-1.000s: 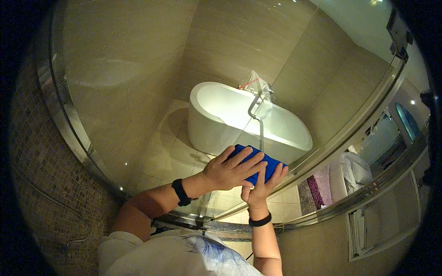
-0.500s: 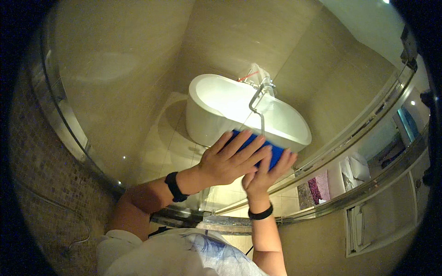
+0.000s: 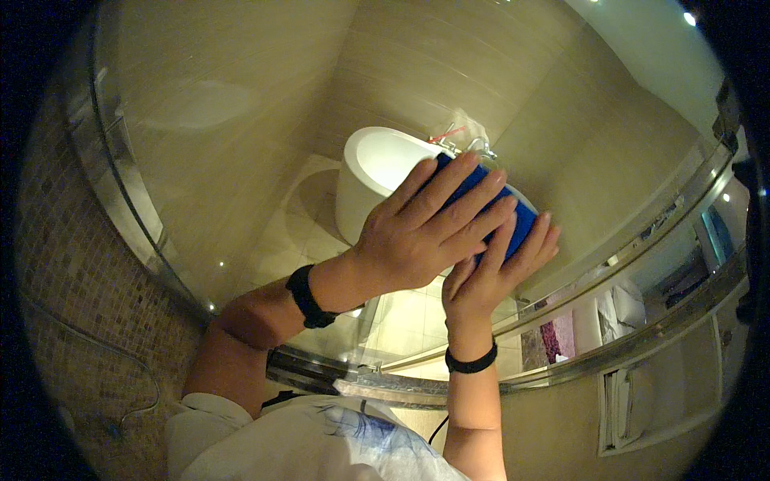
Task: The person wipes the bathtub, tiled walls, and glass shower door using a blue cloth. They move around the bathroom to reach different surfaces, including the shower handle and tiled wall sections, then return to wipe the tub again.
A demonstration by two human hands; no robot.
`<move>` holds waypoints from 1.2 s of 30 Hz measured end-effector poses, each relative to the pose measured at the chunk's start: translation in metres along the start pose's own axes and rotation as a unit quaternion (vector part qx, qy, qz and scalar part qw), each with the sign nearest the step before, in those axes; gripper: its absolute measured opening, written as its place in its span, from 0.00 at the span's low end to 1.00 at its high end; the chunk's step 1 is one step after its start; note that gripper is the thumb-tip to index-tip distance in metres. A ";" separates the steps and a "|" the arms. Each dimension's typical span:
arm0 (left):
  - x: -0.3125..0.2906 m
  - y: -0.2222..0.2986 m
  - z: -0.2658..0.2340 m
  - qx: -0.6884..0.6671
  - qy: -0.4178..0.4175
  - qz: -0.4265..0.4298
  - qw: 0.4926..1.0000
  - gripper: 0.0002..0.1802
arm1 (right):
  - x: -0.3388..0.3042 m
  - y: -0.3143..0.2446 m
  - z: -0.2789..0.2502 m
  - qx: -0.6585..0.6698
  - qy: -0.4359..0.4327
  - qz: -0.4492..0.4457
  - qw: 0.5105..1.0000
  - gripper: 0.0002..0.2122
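Note:
My left hand [image 3: 417, 236] lies with long, spread fingers over a flat blue pad [image 3: 523, 226], perhaps a sponge or folded cloth. Beside it, my right hand [image 3: 481, 287] holds the pad's lower right part, its fingers also stretched out. Both hands press the pad away from me, seemingly against a see-through glass panel whose surface is hard to make out. The left fingers overlap the right fingertips' side. A black band circles each wrist. Much of the pad is hidden under the fingers.
Beyond the hands stands a white bathtub [image 3: 366, 184] with a chrome tap [image 3: 481, 150] at its far rim. A curved metal rail [image 3: 401, 386] runs below my arms. Left is a mosaic-tiled wall [image 3: 88, 297] with a thin hose [image 3: 156, 393]. A recessed shelf [image 3: 616, 410] sits lower right.
Both hands and the blue pad have moved up and slightly right, now covering much of the bathtub. The grey bar handle seen earlier is hidden behind them. The view has shifted slightly.

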State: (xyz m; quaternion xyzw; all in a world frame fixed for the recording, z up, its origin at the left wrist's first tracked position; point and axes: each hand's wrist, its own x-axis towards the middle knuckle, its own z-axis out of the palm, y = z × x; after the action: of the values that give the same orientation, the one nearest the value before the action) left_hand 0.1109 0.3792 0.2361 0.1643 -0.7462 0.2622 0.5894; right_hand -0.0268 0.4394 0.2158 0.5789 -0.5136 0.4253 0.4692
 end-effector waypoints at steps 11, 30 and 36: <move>-0.103 -0.010 -0.026 0.056 0.002 -0.017 0.998 0.20 | -0.087 -0.055 0.022 0.010 -0.034 -0.074 0.997 0.20; -0.185 -0.026 -0.052 0.016 0.011 -0.055 0.998 0.27 | -0.134 -0.119 0.041 0.068 -0.006 -0.035 0.997 0.21; -0.130 -0.045 -0.051 -0.025 0.045 -0.075 0.996 0.26 | -0.071 -0.115 0.041 0.061 0.032 -0.012 0.998 0.20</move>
State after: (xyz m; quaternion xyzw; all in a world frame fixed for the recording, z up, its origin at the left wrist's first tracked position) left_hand 0.2089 0.3646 0.1281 0.1932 -0.7111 0.2060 0.6439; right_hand 0.0802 0.4170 0.1268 0.5989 -0.4646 0.4681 0.4542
